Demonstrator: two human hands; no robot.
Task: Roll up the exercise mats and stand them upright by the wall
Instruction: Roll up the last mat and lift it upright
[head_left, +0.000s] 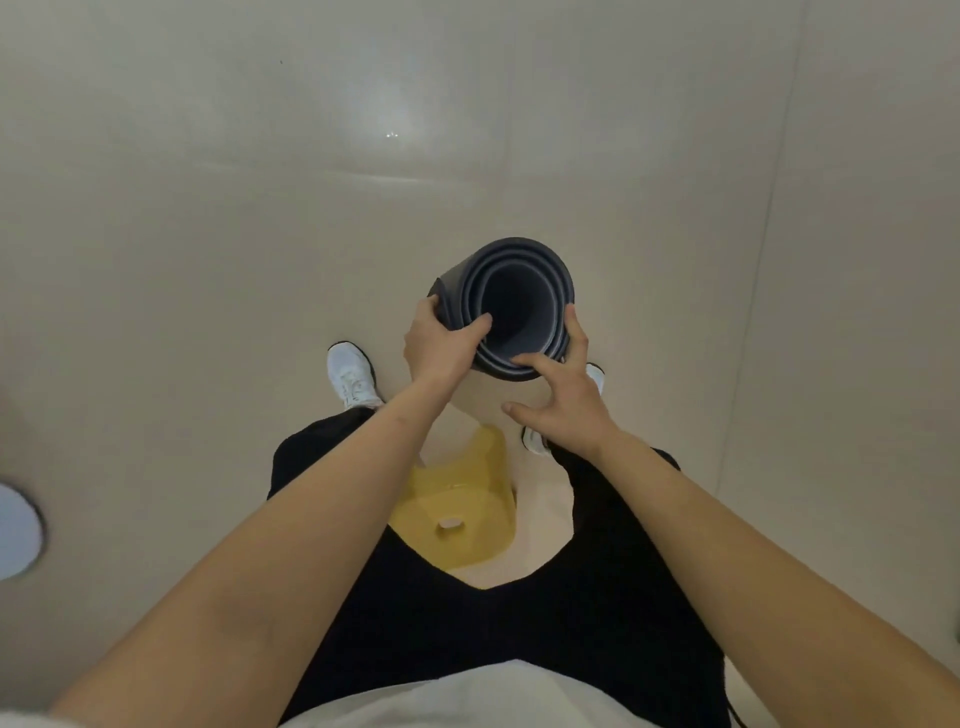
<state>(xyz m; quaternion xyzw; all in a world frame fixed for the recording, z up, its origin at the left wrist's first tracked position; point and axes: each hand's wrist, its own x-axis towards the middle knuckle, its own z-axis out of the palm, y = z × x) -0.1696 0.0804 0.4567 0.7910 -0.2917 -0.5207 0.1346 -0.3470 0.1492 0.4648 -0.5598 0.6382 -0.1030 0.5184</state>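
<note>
The rolled mat (501, 312) looks like matt, smooth grey foam or rubber; the stool (460, 506) is glossy, translucent yellow plastic; the floor (208, 260) is smooth and faintly shiny; the trousers (467, 613) are matt black cloth

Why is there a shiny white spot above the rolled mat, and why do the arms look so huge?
Head view: the white spot is glare, probably a lamp reflected in the glossy pale surface; the wide-angle lens swells the forearms near the bottom edge and bows the seam on the right; the round thing at the left edge is blurred.
</note>
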